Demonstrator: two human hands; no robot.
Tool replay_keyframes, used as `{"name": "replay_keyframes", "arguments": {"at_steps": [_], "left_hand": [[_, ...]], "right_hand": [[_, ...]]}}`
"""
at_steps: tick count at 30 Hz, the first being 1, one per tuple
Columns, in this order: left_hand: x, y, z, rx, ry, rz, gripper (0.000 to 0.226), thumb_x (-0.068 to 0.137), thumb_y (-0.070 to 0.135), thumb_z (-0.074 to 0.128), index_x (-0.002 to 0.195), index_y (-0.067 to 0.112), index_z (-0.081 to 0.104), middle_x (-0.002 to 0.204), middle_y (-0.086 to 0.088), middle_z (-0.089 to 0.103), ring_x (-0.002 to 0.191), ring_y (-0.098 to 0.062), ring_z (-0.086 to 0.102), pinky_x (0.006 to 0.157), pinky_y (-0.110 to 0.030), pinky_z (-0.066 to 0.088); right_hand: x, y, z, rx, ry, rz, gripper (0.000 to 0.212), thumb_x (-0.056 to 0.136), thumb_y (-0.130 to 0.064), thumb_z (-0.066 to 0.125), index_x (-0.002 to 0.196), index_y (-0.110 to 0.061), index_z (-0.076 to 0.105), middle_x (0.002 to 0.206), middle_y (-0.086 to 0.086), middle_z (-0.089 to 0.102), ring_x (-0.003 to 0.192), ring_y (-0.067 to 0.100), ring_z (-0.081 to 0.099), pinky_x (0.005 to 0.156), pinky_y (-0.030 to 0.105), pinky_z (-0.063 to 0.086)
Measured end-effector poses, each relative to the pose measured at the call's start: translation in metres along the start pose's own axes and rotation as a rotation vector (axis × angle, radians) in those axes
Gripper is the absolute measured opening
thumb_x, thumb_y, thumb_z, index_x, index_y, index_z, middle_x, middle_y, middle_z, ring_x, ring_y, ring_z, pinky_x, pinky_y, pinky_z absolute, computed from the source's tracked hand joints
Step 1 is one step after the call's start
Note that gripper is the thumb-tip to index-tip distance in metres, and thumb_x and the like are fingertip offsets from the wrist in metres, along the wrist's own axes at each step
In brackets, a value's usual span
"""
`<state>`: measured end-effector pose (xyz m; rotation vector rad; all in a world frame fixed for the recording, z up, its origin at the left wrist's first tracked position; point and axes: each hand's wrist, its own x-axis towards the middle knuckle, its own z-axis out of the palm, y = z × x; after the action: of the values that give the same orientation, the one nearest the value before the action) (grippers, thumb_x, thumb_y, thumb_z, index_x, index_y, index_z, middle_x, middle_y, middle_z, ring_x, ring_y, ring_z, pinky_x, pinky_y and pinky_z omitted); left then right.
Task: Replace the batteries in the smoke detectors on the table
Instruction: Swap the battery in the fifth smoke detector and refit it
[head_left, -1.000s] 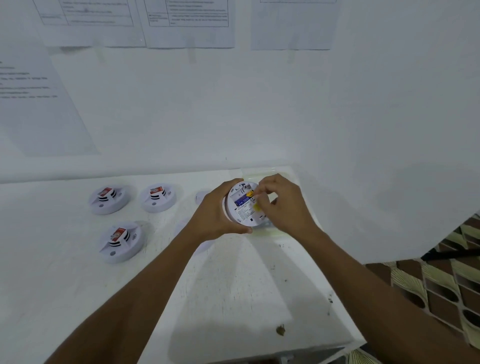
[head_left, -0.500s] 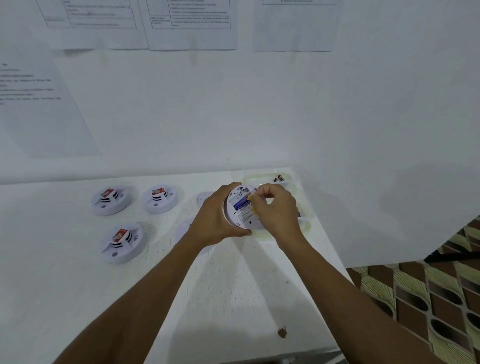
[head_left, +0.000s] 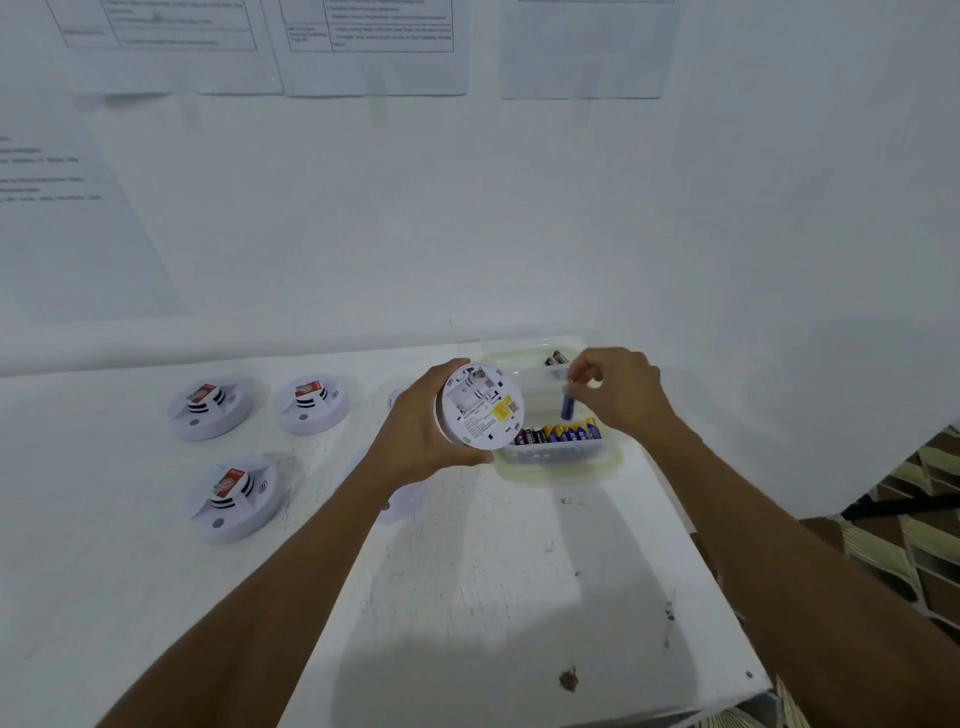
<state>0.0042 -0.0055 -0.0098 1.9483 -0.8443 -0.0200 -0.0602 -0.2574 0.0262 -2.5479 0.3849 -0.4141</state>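
Observation:
My left hand (head_left: 415, 431) grips a round white smoke detector (head_left: 480, 408), held off the table with its labelled back facing me. My right hand (head_left: 621, 389) pinches a blue battery (head_left: 567, 404) upright over a clear plastic container (head_left: 610, 454). A row of blue and dark batteries (head_left: 558, 434) lies in the container's near section, and two more batteries (head_left: 555, 358) lie in the far section. Three white smoke detectors with red stickers rest face up on the table's left: back left detector (head_left: 208, 408), back middle detector (head_left: 311, 402), front left detector (head_left: 236, 496).
The white table (head_left: 493, 597) ends at a right edge near the container, with patterned floor (head_left: 914, 519) beyond. A white wall with taped paper sheets (head_left: 363, 47) rises behind. Another white detector (head_left: 400, 501) lies partly hidden under my left forearm. A small dark speck (head_left: 568, 679) sits near the front edge.
My right hand left the detector's back and moved right over the container, now pinching a blue battery. My left hand tilted the detector slightly and still grips it.

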Motion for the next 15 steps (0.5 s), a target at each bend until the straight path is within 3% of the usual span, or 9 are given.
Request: {"name": "replay_keyframes", "arguments": {"at_steps": [3, 6, 10, 12, 15], "left_hand": [[0.007, 0.001, 0.005, -0.009, -0.021, 0.005, 0.095, 0.052, 0.02, 0.096, 0.133, 0.022, 0.049, 0.125, 0.011, 0.06, 0.114, 0.003, 0.054, 0.089, -0.007, 0.042], [0.013, 0.0, 0.006, -0.01, -0.03, 0.012, 0.093, 0.052, 0.021, 0.096, 0.132, 0.024, 0.049, 0.124, 0.012, 0.06, 0.114, 0.004, 0.054, 0.087, -0.004, 0.041], [0.025, -0.006, 0.001, 0.016, -0.028, 0.025, 0.093, 0.051, 0.028, 0.096, 0.13, 0.03, 0.048, 0.124, 0.016, 0.059, 0.113, 0.004, 0.054, 0.089, -0.006, 0.041], [0.033, -0.009, -0.002, 0.024, -0.026, 0.028, 0.096, 0.05, 0.033, 0.096, 0.134, 0.028, 0.047, 0.127, 0.016, 0.059, 0.117, 0.001, 0.054, 0.095, -0.014, 0.044], [0.043, -0.014, -0.005, 0.029, -0.024, 0.025, 0.1, 0.049, 0.035, 0.096, 0.136, 0.029, 0.046, 0.128, 0.018, 0.058, 0.118, -0.001, 0.054, 0.097, -0.019, 0.045]], "right_hand": [[0.006, 0.011, 0.01, -0.319, -0.213, -0.039, 0.006, 0.084, -0.034, 0.07, 0.08, -0.029, 0.068, 0.083, -0.012, 0.071, 0.09, 0.012, 0.063, 0.085, 0.039, 0.029], [0.009, 0.015, 0.017, -0.403, -0.245, -0.073, 0.011, 0.085, -0.04, 0.068, 0.083, -0.029, 0.068, 0.083, -0.011, 0.072, 0.086, 0.011, 0.063, 0.08, 0.036, 0.024], [0.018, 0.023, 0.014, -0.303, -0.135, -0.119, 0.013, 0.09, -0.038, 0.065, 0.084, -0.027, 0.068, 0.075, -0.01, 0.071, 0.076, 0.011, 0.063, 0.083, 0.034, 0.034], [0.028, 0.025, 0.008, -0.133, -0.062, -0.127, 0.009, 0.089, -0.026, 0.066, 0.085, -0.019, 0.071, 0.075, -0.006, 0.07, 0.071, 0.014, 0.064, 0.076, 0.029, 0.045], [0.053, 0.021, 0.004, -0.058, -0.044, -0.114, 0.008, 0.089, -0.016, 0.065, 0.091, -0.013, 0.073, 0.083, 0.0, 0.071, 0.073, 0.015, 0.064, 0.069, 0.023, 0.046]]}}
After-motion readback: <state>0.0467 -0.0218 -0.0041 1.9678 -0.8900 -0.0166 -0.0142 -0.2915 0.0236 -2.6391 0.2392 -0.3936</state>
